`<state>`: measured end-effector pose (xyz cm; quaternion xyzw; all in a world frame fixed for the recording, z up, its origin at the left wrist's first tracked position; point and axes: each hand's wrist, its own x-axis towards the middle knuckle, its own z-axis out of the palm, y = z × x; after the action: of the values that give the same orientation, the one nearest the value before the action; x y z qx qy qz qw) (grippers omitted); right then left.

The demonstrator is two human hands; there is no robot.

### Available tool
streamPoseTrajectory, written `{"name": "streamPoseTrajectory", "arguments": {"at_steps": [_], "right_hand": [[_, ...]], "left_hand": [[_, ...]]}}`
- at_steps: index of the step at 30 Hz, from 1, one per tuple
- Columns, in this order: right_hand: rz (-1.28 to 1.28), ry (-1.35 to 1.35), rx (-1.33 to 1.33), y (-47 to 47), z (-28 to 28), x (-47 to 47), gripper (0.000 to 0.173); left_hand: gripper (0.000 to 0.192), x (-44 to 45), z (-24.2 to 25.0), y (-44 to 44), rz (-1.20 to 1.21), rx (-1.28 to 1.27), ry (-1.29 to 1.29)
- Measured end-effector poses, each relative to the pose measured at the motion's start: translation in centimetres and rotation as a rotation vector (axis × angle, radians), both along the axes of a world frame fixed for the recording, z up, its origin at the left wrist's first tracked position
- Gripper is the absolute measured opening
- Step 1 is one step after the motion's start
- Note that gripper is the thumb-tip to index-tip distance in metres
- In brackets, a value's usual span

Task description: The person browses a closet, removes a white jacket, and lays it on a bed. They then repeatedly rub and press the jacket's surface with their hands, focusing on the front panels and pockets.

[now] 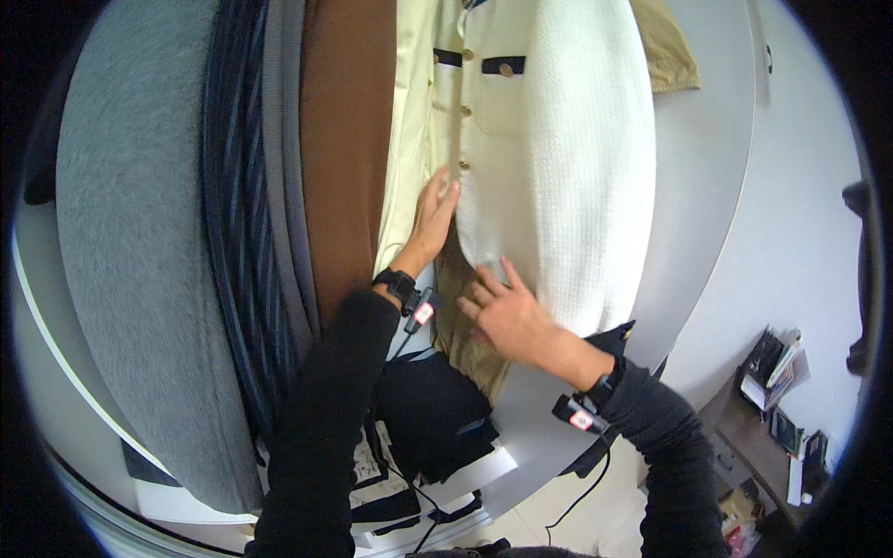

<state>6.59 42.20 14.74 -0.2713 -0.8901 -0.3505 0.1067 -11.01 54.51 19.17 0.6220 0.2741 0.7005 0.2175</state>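
Observation:
A white textured jacket [499, 153] with gold buttons and dark pocket trims hangs before me. My left hand [436, 213] touches its front edge, near the lowest visible button, with a pale yellow garment [408, 139] on its left side. Lower down, my right hand [509, 310] lies at the jacket's hem with the fingers spread and slightly blurred. Between the hands shows an olive-brown garment [460, 300]. Whether the left fingers pinch the cloth cannot be told. Both wrists wear black straps with small cabled devices.
Brown [349, 146], dark striped [237, 209] and grey [139, 230] garments hang at left. Folded dark clothes [432, 397] lie below. A tan garment [666, 45] hangs at upper right. At lower right, a brown desk [750, 446] holds papers and small items.

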Motion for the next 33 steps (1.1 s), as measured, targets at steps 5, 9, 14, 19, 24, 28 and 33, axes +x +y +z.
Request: {"name": "streamPoseTrajectory", "arguments": {"at_steps": [5, 9, 14, 19, 24, 28, 33], "right_hand": [[0.492, 0.500, -0.199, -9.6, -2.2, 2.7, 0.028], [0.372, 1.247, 0.185, -14.4, -2.8, 8.6, 0.040], [0.324, 1.148, -0.417, -14.3, -4.6, 9.3, 0.075], [0.391, 1.532, -0.521, -14.7, -4.3, 8.4, 0.050], [0.677, 1.956, -0.934, -16.1, -2.6, 8.3, 0.029], [0.822, 1.998, -1.111, -17.5, -1.2, 8.5, 0.028], [0.985, 2.054, -1.303, -18.5, 0.3, 10.0, 0.026]], "left_hand": [[0.053, 3.7, 0.6, -7.8, 0.356, 0.334, 0.401], [0.049, 4.5, -0.3, -13.9, -0.372, 0.076, 0.197], [0.049, 3.6, -3.9, -20.7, -0.471, -0.263, 0.285], [0.047, 3.1, -6.3, -24.0, -0.591, -0.118, 0.338], [0.039, 2.9, -5.5, -26.9, -0.435, 0.032, 0.541], [0.021, 4.6, -4.1, -29.4, -0.374, 0.020, 0.472], [0.025, 8.5, -2.7, -30.6, -0.592, -0.392, -0.031]]}}
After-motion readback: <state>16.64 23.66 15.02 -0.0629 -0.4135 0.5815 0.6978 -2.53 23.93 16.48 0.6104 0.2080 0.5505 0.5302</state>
